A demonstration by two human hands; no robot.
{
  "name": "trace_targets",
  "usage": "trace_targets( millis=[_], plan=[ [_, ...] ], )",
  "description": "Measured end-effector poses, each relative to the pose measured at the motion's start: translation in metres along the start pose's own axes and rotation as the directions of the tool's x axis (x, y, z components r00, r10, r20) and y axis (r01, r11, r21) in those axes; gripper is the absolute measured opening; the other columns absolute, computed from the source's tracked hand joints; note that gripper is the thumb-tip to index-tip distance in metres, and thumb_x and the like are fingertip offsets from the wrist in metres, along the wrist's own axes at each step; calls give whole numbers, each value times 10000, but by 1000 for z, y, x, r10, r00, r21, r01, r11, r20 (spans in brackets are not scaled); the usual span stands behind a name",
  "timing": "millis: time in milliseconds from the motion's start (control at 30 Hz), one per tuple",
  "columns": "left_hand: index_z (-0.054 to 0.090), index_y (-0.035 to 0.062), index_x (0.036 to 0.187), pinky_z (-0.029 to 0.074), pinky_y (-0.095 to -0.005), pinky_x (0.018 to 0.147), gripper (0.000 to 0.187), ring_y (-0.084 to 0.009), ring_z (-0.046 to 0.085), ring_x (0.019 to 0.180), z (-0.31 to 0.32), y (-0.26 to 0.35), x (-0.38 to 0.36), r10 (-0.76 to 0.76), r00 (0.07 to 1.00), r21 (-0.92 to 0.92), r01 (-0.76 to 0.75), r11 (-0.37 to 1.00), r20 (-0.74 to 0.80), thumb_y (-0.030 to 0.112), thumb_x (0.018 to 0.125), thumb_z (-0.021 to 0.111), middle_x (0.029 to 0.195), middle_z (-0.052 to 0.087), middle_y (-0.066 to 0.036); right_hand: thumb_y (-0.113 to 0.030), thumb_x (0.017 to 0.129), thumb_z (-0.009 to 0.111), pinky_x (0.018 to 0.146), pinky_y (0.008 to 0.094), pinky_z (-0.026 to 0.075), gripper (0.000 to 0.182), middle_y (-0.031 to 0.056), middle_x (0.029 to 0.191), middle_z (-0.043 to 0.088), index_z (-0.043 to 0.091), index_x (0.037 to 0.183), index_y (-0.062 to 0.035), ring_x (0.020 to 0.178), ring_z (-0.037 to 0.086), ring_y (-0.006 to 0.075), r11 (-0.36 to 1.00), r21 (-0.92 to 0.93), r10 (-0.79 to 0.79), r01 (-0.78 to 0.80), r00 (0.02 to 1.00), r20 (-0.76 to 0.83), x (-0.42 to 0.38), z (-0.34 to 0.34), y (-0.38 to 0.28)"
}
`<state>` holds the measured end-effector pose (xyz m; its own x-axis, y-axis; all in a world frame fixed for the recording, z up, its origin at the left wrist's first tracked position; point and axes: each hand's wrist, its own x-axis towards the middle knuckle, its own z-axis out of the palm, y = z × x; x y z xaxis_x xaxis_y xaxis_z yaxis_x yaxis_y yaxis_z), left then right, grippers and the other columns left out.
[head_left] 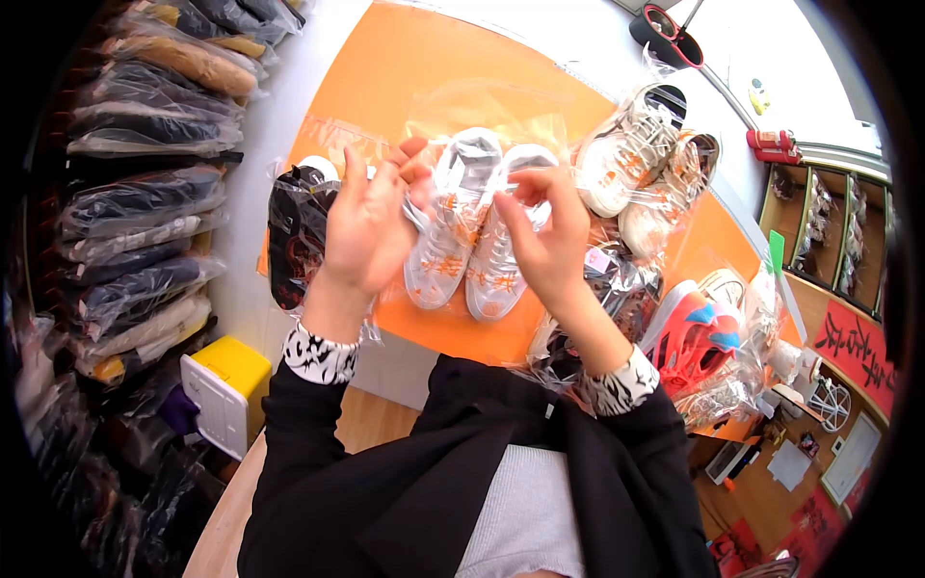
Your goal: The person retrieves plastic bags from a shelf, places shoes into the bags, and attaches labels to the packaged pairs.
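Note:
A pair of white shoes with orange markings lies in clear plastic on the orange tabletop; the left shoe and right shoe sit side by side, toes toward me. My left hand is beside the left shoe, palm up and fingers apart, its fingertips blurred, with nothing visible in it. Over the right shoe's opening, my right hand has its thumb and bent fingers drawn close together. Whatever is between those fingertips, if anything, is too small to tell. Clear film spreads behind the shoes.
Bagged dark shoes lie left of my left hand. On the right are worn off-white sneakers and bagged red shoes. Wrapped items fill a rack at far left, above a yellow-lidded box.

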<state>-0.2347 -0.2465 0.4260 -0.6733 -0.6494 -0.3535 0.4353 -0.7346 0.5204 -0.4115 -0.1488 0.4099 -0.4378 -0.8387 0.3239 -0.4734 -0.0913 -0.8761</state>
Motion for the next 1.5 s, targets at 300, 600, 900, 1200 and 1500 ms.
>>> trace_targets(
  millis=[300,600,900,1200,1500],
  plan=[
    [332,11,1402,339,-289,968,647,-139,398,1012,45,-60,-64,-7,997,37,4,999,75,462,969,500,1135,405,-47,-16,837,685,642,249,474,109,75,805,614,607,911,8,685,592,123,847,307,380,-435,898,223,-77,-24,-63],
    [514,-39,1186,521,-249,779,402,-120,618,871,65,-85,-111,266,962,572,-186,799,-58,148,878,693,976,612,-78,53,770,688,605,308,490,146,111,825,607,602,879,6,665,598,210,999,-27,-49,47,997,-64,-110,-53,-92],
    [658,-39,946,553,-270,750,160,-143,668,796,71,-97,-125,102,995,496,-84,864,-9,109,888,682,896,684,-94,50,737,682,706,341,495,189,129,1010,580,588,893,-3,827,593,268,967,-137,-226,217,973,-53,-132,-68,-94],
    [612,-6,902,501,-217,639,150,-86,603,688,62,-105,-126,52,979,511,-149,847,199,137,935,640,786,638,-35,-65,942,597,684,252,506,161,74,927,643,568,1055,45,771,609,112,634,647,419,-424,891,174,-147,-84,-89],
    [588,3,895,491,-213,620,194,-84,594,655,64,-85,-125,-44,983,673,-91,734,181,186,941,634,752,622,-34,-111,931,626,631,231,497,171,67,854,670,621,1001,45,692,603,88,585,606,523,-539,822,226,-141,-98,-95]
  ],
)
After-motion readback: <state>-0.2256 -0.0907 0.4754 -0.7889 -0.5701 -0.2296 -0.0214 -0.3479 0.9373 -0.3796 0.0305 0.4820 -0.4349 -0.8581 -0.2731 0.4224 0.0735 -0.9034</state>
